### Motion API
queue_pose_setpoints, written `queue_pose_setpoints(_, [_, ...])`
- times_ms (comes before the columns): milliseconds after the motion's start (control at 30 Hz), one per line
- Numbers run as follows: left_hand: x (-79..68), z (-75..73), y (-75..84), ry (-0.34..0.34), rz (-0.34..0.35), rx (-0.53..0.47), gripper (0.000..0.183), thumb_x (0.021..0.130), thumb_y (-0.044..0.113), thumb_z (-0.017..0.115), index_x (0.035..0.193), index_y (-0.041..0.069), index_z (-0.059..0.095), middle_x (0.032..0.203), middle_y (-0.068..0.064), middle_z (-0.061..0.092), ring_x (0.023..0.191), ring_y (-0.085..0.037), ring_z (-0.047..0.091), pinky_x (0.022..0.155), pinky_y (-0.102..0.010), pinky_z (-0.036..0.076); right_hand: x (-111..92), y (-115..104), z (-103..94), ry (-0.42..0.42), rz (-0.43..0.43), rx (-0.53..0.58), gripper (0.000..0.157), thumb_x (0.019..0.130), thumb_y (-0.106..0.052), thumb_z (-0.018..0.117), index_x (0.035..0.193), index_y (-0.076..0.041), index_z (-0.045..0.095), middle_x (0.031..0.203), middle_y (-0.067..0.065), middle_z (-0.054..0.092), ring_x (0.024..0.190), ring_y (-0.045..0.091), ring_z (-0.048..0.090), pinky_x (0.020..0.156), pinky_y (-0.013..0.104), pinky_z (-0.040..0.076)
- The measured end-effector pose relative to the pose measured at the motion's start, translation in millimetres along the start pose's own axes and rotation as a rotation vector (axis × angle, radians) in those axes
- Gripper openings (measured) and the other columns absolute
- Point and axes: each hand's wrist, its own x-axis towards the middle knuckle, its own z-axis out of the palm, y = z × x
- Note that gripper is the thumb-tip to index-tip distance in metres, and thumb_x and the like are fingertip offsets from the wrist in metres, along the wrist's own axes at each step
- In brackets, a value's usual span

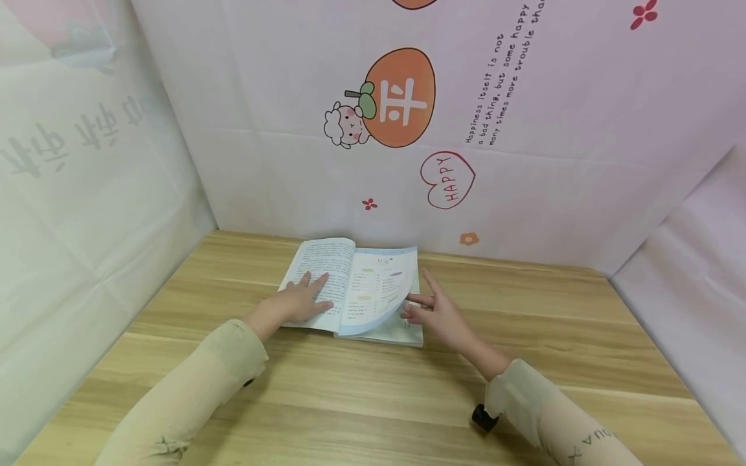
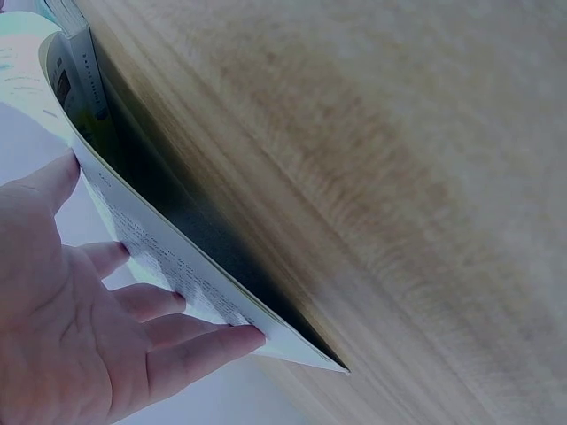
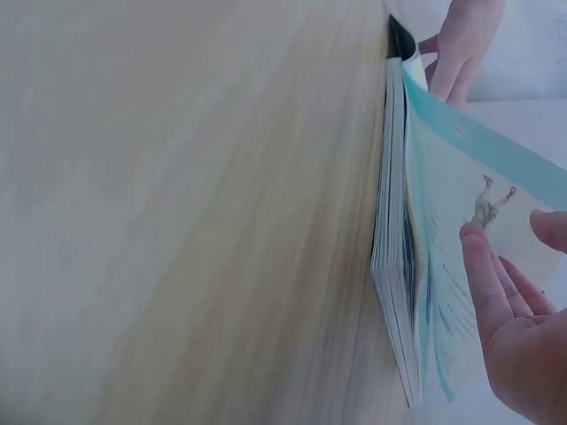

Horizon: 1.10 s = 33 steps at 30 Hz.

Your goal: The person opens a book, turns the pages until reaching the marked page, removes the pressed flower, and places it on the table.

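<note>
An open book [image 1: 379, 291] lies on the wooden table, with a blue-edged page [image 1: 373, 285] on its right side lifted and curving up. My left hand [image 1: 300, 301] rests on the left-hand page, its fingers spread over the printed text; the left wrist view shows these fingers [image 2: 164, 341] against the paper, with that side of the book raised off the table. At the lifted page's free edge, my right hand [image 1: 440, 317] touches the sheet with extended fingers. In the right wrist view, a fingertip [image 3: 475, 235] lies against the page beside a small figure drawing, and the thumb stands apart.
The wooden table [image 1: 373, 401] meets a printed white-pink backdrop [image 1: 280, 168] just behind the book. Similar sheets hang at the left [image 1: 105, 246] and right. A small black object [image 1: 484, 419] shows under the right cuff.
</note>
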Motion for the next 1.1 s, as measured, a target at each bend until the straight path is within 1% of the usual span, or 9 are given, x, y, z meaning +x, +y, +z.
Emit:
queue_pose_setpoints(167, [0.9, 0.8, -1.8, 0.0, 0.003, 0.012, 0.076, 0.107, 0.051, 0.044, 0.166, 0.015, 0.013, 0.167, -0.03, 0.005, 0.143, -0.065, 0.015, 0.108, -0.078, 0.024, 1, -2, 7.4, -0.04, 0.01, 0.094, 0.094, 0.102, 0.0, 0.058, 0.163, -0.008, -0.013, 0.146, 0.037, 0.046, 0.108, 0.039, 0.07, 0.092, 0.041, 0.057])
queue_pose_setpoints(333, [0.4, 1.0, -2.4, -0.004, 0.004, 0.017, 0.077, 0.107, 0.052, 0.044, 0.167, 0.015, 0.011, 0.167, -0.03, 0.003, 0.143, -0.065, 0.014, 0.108, -0.078, 0.023, 3, -6, 19.2, -0.082, -0.018, 0.037, 0.095, 0.101, 0.001, 0.062, 0.164, -0.01, -0.009, 0.147, 0.035, 0.046, 0.108, 0.04, 0.07, 0.091, 0.041, 0.057])
queue_pose_setpoints(433, [-0.3, 0.8, -1.1, 0.001, 0.014, 0.016, 0.077, 0.107, 0.052, 0.044, 0.166, 0.014, 0.012, 0.166, -0.031, 0.004, 0.143, -0.066, 0.015, 0.107, -0.079, 0.024, 5, -9, 27.2, -0.095, -0.054, -0.058, 0.097, 0.099, -0.003, 0.067, 0.166, -0.013, -0.003, 0.15, 0.03, 0.046, 0.105, 0.038, 0.071, 0.089, 0.038, 0.058])
queue_pose_setpoints(633, [-3.1, 0.7, 0.1, 0.02, 0.026, 0.012, 0.077, 0.107, 0.052, 0.044, 0.166, 0.014, 0.012, 0.166, -0.031, 0.003, 0.143, -0.065, 0.015, 0.106, -0.079, 0.025, 5, -11, 39.8, -0.123, -0.117, -0.357, 0.094, 0.1, -0.017, 0.07, 0.167, -0.027, 0.004, 0.161, 0.017, 0.035, 0.101, 0.027, 0.073, 0.084, 0.034, 0.059])
queue_pose_setpoints(800, [-3.9, 1.5, 0.4, 0.042, 0.036, 0.018, 0.077, 0.107, 0.052, 0.045, 0.166, 0.015, 0.012, 0.166, -0.031, 0.004, 0.144, -0.064, 0.014, 0.107, -0.078, 0.026, 8, -10, 45.5, -0.121, -0.17, -0.592, 0.086, 0.101, -0.029, 0.069, 0.166, -0.036, 0.012, 0.162, 0.014, 0.036, 0.108, 0.027, 0.071, 0.088, 0.041, 0.059])
queue_pose_setpoints(867, [-3.5, 1.6, 0.3, 0.051, 0.041, 0.015, 0.077, 0.107, 0.051, 0.045, 0.166, 0.014, 0.013, 0.166, -0.031, 0.004, 0.144, -0.063, 0.014, 0.108, -0.077, 0.026, 9, -10, 46.9, -0.128, -0.174, -0.678, 0.083, 0.101, -0.034, 0.067, 0.166, -0.037, 0.015, 0.164, 0.013, 0.033, 0.118, 0.03, 0.067, 0.094, 0.047, 0.056])
queue_pose_setpoints(933, [-3.2, 1.2, 0.1, 0.061, 0.048, 0.012, 0.076, 0.107, 0.05, 0.046, 0.166, 0.014, 0.014, 0.166, -0.031, 0.005, 0.144, -0.064, 0.015, 0.108, -0.077, 0.026, 10, -10, 48.5, -0.147, -0.169, -0.753, 0.08, 0.101, -0.039, 0.066, 0.165, -0.037, 0.017, 0.167, 0.01, 0.025, 0.127, 0.034, 0.06, 0.1, 0.053, 0.051])
queue_pose_setpoints(1033, [-3.2, -0.1, -0.6, 0.069, 0.062, 0.005, 0.076, 0.107, 0.05, 0.046, 0.166, 0.013, 0.015, 0.166, -0.031, 0.006, 0.144, -0.064, 0.016, 0.108, -0.077, 0.026, 11, -10, 51.0, -0.185, -0.149, -0.811, 0.079, 0.102, -0.042, 0.064, 0.165, -0.036, 0.017, 0.169, 0.01, 0.016, 0.137, 0.039, 0.048, 0.106, 0.058, 0.045])
queue_pose_setpoints(1100, [-3.5, -1.5, -1.6, 0.072, 0.083, -0.008, 0.075, 0.108, 0.049, 0.045, 0.165, 0.011, 0.017, 0.165, -0.033, 0.008, 0.143, -0.064, 0.019, 0.107, -0.077, 0.026, 11, -9, 52.9, -0.199, -0.146, -0.818, 0.08, 0.102, -0.042, 0.064, 0.166, -0.033, 0.017, 0.169, 0.012, 0.014, 0.138, 0.042, 0.047, 0.107, 0.058, 0.044])
